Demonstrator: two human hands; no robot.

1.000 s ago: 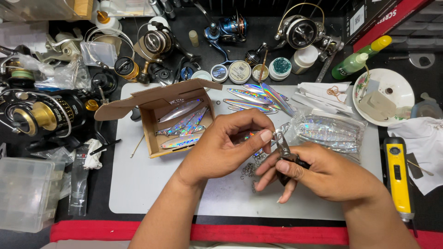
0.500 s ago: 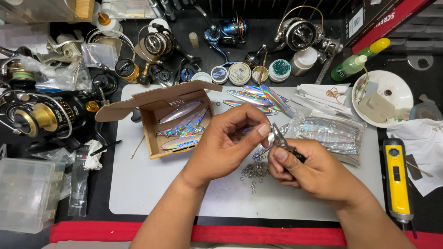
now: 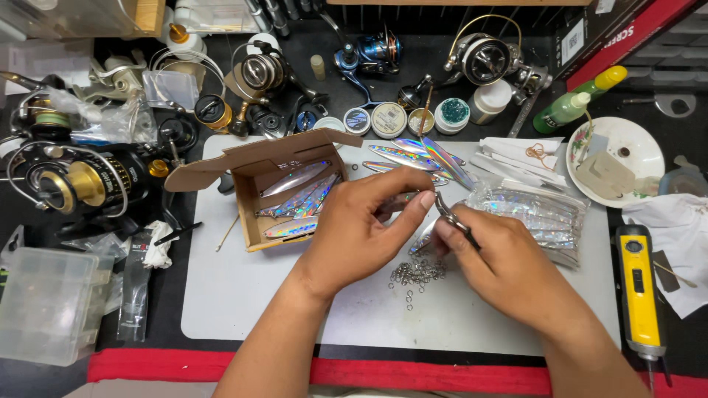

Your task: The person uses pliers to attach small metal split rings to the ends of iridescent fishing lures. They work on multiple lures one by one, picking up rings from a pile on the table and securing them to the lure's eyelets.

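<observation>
Both my hands are over the middle of the white work mat (image 3: 243, 295) right now. My left hand (image 3: 354, 232) is curled, thumb and fingers pinching a shiny silver metal lure (image 3: 422, 237), though most of it is tucked behind my fingers so I can only see bits. My right hand (image 3: 509, 265) is closed around a small pair of pliers (image 3: 451, 217), whose tip sits right at my left thumb, touching the lure's end as far as I can tell.

Just near of my fingers there's a little heap of split rings (image 3: 417, 273) on the mat, a few strays scattered closer to me.

To the left, the open cardboard box (image 3: 254, 214) has several holographic lures lying in it. Far side of my hands, more loose holographic lures (image 3: 417, 155) fan out on the mat, and to the right is a clear bag of them (image 3: 535, 217). A yellow tool (image 3: 639, 287) lies at the right edge, and fishing reels (image 3: 70, 180) crowd the left.
</observation>
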